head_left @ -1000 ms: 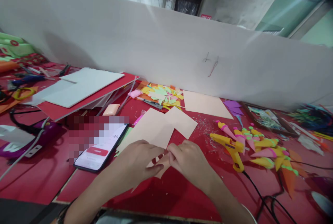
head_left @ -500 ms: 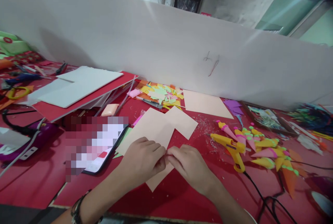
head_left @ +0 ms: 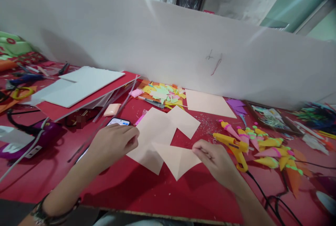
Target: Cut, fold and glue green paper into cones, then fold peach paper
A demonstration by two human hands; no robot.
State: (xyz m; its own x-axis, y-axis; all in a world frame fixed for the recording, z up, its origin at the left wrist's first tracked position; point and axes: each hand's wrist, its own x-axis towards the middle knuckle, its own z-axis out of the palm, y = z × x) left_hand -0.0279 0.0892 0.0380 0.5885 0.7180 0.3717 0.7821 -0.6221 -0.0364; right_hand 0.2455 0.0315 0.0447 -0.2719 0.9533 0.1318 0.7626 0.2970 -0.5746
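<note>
My right hand (head_left: pixel 214 159) pinches the right corner of a creased, pale peach piece of paper (head_left: pixel 177 159). Its lower tip points toward me, and it is held over the red table. To the left, my left hand (head_left: pixel 115 145) is curled closed above a phone (head_left: pixel 118 121), apart from that creased piece. What its fingers hold, if anything, is hidden. Larger peach paper (head_left: pixel 154 124) lies flat between the hands, with a squarish peach piece (head_left: pixel 185 122) at its upper right. Most of the phone is covered by my left hand and forearm.
A yellow glue gun (head_left: pixel 233 145) with a black cord lies right of my right hand, beside several colourful cones (head_left: pixel 267 152). Paper scraps (head_left: pixel 164 93) and another peach sheet (head_left: pixel 210 103) lie along the white partition (head_left: pixel 162 44). White boards (head_left: pixel 86 82) are stacked at left.
My hands were together on the paper and have moved apart, left hand to the left over the phone, right hand to the right. The creased piece now shows spread out from the right hand.
</note>
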